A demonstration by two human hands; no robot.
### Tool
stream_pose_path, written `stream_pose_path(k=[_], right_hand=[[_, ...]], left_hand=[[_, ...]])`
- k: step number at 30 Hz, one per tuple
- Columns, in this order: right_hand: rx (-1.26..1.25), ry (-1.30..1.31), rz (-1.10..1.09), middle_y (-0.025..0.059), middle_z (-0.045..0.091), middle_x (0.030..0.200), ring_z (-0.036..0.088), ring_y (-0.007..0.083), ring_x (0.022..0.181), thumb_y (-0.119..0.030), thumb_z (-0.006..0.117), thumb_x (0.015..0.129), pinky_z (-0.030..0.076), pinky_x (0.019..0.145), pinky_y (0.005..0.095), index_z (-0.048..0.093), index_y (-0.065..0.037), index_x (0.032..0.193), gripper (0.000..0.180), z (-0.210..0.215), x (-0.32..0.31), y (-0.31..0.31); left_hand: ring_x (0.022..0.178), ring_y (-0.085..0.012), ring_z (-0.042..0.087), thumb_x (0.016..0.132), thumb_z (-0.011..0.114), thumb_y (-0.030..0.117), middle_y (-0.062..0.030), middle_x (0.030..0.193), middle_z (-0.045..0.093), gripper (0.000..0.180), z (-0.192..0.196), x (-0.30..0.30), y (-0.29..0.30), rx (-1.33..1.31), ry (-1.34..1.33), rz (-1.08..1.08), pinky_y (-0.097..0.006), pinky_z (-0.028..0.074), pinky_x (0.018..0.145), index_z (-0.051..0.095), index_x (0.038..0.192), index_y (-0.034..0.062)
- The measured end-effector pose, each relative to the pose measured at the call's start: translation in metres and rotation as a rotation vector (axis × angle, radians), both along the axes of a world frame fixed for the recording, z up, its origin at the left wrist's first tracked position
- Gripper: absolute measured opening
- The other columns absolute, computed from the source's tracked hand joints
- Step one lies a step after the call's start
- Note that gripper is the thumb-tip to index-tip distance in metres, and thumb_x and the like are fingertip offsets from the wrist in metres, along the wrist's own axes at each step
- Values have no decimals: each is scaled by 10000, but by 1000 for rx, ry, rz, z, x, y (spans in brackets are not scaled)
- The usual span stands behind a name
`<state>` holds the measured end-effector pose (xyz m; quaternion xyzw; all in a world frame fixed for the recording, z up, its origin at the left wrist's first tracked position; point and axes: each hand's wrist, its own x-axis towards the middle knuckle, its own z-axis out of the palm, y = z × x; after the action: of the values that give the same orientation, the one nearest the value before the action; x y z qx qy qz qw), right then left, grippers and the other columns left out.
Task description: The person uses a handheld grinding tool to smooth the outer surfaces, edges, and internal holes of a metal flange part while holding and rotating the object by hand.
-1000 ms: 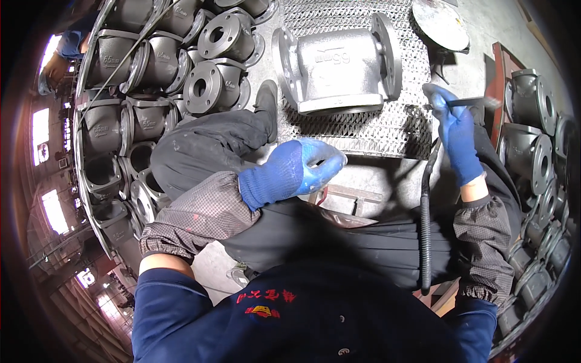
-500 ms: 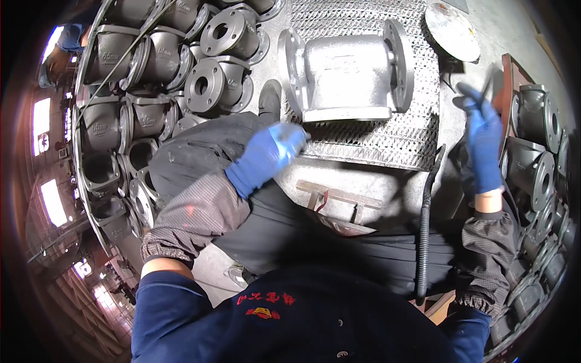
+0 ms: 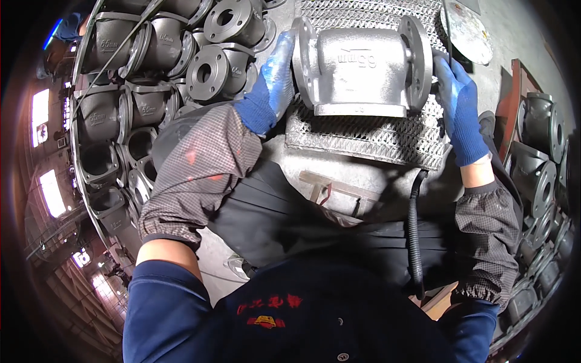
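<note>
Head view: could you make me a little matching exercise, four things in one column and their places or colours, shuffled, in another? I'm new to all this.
Things
1. Left hand
2. Large flanged casting
3. Ribbed hose
4. Round disc

Places and colours
A. Black, seen against the dark trousers
B. Pale and stained, toward the picture's upper right
C. On the patterned metal grating
D. In a blue glove, by the casting's left-end flange

Right pairs: 1-D, 2-C, 3-A, 4-B
</note>
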<state>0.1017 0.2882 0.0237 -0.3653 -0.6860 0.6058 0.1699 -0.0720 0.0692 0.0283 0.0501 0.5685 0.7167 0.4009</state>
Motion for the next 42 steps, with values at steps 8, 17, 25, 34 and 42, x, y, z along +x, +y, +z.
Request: stream_pose_path(k=[8, 17, 25, 34, 42], right_hand=[[-306, 41, -150, 74, 649, 860, 599, 140, 736, -340, 447, 958, 480, 687, 269, 604, 22, 1096, 418, -15, -10, -16], [-501, 95, -175, 83, 608, 925, 587, 154, 802, -205, 285, 958, 493, 699, 283, 562, -27, 1119, 367, -17, 3, -26], [-246, -16, 35, 100, 614, 991, 615, 160, 851, -221, 305, 984, 513, 739, 273, 531, 6, 1175, 373, -19, 9, -21], [-445, -15, -75, 13, 581, 786, 528, 65, 615, -274, 387, 968, 422, 493, 224, 577, -22, 1009, 318, -24, 17, -11], [169, 50, -210, 87, 665, 983, 597, 102, 739, -330, 450, 960, 401, 590, 202, 596, -46, 1163, 378, 47, 11, 25]], left_hand=[[1093, -179, 532, 982, 393, 365, -70, 1210, 531, 441, -10, -1, 11, -159, 55, 76, -294, 459, 910, 442, 1308, 72], [1129, -305, 562, 893, 471, 39, -230, 1263, 516, 457, 43, 14, -4, -103, 1321, -290, -344, 477, 928, 397, 1339, -30], [1141, -325, 550, 941, 430, 131, -233, 1275, 507, 402, 78, 34, 9, -412, 696, -248, -352, 464, 945, 445, 1311, -25], [920, -195, 604, 881, 563, 128, -140, 1048, 602, 473, 36, 23, 13, -97, 718, -197, -268, 495, 797, 437, 1317, -7], [805, -174, 619, 757, 680, 311, -140, 937, 652, 893, 63, 48, 35, -671, 823, -295, -243, 483, 741, 208, 1424, -48]])
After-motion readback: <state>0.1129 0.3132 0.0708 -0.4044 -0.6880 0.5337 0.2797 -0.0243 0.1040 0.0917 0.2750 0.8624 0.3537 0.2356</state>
